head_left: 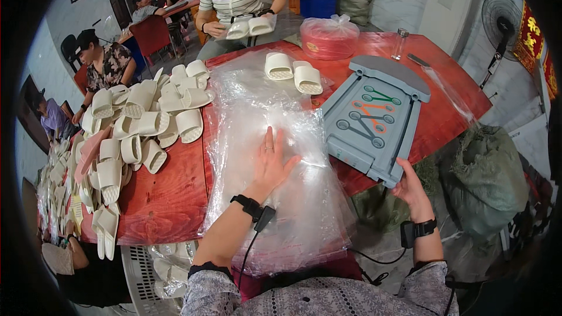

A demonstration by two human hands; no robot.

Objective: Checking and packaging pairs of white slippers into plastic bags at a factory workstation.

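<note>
Left hand (271, 165): fingers spread wide, palm on the clear plastic bags (237, 134), gripping nothing; I judge the flat press keeps slick film from sliding.
Right hand (411, 184): closed on the near right corner of the grey board (396, 130), probably steadying it, since that end overhangs the red table (167, 205).
Bags: laid flat before me, seemingly for easy reach.
Slipper pair (307, 79): beyond my left hand.
Slipper heap (139, 100): leftward, apparently leaving working room.
</note>
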